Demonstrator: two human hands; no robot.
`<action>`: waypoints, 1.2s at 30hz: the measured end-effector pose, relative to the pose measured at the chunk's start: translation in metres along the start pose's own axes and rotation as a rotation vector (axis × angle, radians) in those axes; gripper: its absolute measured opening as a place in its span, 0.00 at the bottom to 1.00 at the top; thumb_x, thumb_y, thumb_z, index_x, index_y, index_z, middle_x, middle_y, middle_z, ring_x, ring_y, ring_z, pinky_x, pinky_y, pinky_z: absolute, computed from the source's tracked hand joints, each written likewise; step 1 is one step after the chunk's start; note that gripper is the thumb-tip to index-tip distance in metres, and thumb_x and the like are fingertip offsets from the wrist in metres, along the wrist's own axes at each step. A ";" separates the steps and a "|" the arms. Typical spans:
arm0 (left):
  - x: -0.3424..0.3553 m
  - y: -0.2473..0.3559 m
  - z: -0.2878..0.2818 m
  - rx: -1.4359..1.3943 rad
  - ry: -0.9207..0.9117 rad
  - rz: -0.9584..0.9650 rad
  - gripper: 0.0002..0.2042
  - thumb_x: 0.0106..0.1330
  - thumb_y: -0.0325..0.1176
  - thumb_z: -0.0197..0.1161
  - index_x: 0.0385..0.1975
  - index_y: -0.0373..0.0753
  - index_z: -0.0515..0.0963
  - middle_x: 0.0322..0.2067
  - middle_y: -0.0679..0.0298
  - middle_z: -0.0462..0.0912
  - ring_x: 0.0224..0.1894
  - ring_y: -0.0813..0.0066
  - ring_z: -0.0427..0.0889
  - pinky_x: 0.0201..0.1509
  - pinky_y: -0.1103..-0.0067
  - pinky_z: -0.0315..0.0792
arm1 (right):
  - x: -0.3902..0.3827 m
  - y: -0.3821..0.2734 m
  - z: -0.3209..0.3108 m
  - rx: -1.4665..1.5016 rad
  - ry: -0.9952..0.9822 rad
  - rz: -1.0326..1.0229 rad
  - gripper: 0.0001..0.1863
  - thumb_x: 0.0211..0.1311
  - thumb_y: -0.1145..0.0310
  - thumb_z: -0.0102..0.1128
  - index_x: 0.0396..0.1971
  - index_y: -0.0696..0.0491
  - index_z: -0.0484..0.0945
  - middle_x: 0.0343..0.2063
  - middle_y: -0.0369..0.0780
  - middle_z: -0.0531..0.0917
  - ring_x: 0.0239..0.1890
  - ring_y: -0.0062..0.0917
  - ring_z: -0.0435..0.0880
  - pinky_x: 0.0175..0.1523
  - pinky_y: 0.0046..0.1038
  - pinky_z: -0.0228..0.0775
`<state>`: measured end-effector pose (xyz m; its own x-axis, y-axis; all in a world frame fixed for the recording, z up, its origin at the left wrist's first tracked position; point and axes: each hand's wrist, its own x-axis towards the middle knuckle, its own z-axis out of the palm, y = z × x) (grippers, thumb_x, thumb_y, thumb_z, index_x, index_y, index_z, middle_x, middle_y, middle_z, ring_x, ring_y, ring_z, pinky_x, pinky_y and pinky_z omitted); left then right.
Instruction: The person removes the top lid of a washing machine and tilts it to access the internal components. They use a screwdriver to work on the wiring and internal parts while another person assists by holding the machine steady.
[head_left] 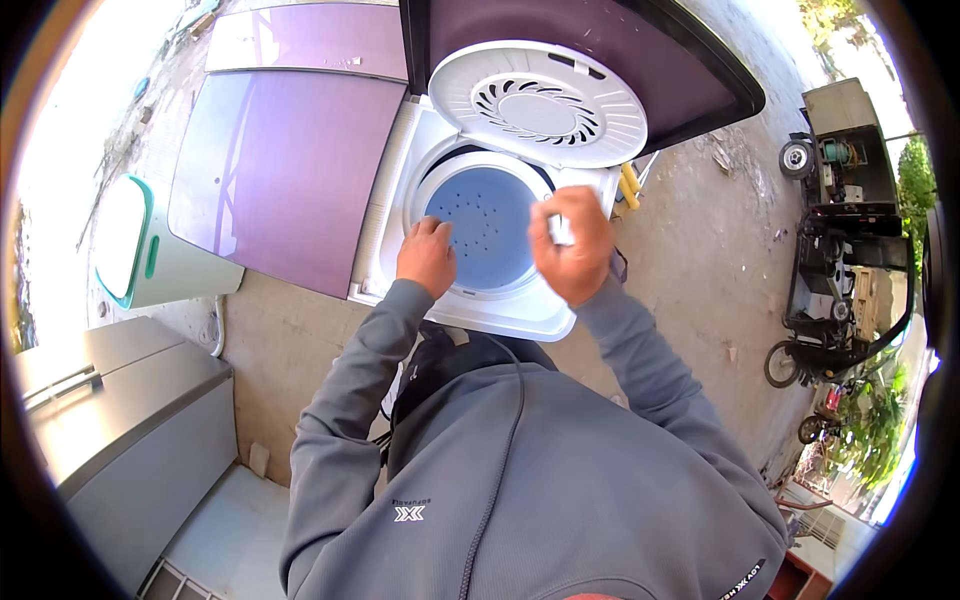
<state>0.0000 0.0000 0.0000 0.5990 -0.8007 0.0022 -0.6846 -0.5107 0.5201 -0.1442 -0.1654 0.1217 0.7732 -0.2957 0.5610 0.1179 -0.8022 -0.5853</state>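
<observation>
A purple washing machine [285, 160] has its right compartment open, showing a blue perforated spin basket [490, 230] inside a white rim. A round white vented inner lid [603, 105] tilts up behind it, below a raised dark purple cover [680, 60]. My left hand [427, 258] rests at the rim's left side, fingers curled over it into the basket's edge. My right hand [574, 248], slightly blurred, is closed above the rim's right side; whatever it holds, if anything, is unclear.
A white-and-teal bin [170, 270] stands left. A silver refrigerator [150, 420] lies lower left. Yellow objects [628, 187] sit behind the machine's right corner. On the right are a dark three-wheeled vehicle [840, 270] on concrete ground [690, 280] and some greenery [865, 430].
</observation>
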 end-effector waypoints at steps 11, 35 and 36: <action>0.075 0.006 0.012 0.305 0.102 0.216 0.25 0.63 0.27 0.56 0.63 0.35 0.73 0.68 0.49 0.68 0.72 0.48 0.64 0.72 0.63 0.63 | -0.095 0.111 0.105 -0.069 -1.041 0.507 0.21 0.66 0.49 0.60 0.34 0.54 0.89 0.33 0.48 0.88 0.38 0.47 0.86 0.47 0.47 0.77; 0.133 -0.012 0.022 0.386 0.110 0.573 0.27 0.65 0.28 0.55 0.66 0.33 0.70 0.63 0.55 0.70 0.66 0.57 0.70 0.74 0.65 0.63 | -0.065 0.112 0.110 0.009 -1.362 0.635 0.40 0.67 0.32 0.51 0.40 0.60 0.87 0.41 0.54 0.87 0.47 0.46 0.86 0.56 0.40 0.75; 0.135 -0.015 0.025 0.389 0.108 0.579 0.27 0.65 0.29 0.55 0.66 0.33 0.69 0.63 0.55 0.70 0.66 0.57 0.70 0.74 0.65 0.64 | -0.062 0.115 0.110 -0.006 -1.394 0.622 0.40 0.67 0.32 0.51 0.40 0.60 0.87 0.42 0.55 0.87 0.47 0.47 0.86 0.56 0.40 0.75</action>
<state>0.0805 -0.1079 -0.0292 0.1173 -0.9522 0.2820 -0.9925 -0.1026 0.0664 -0.1106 -0.1822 -0.0445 0.6498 0.1302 -0.7489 -0.4372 -0.7419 -0.5083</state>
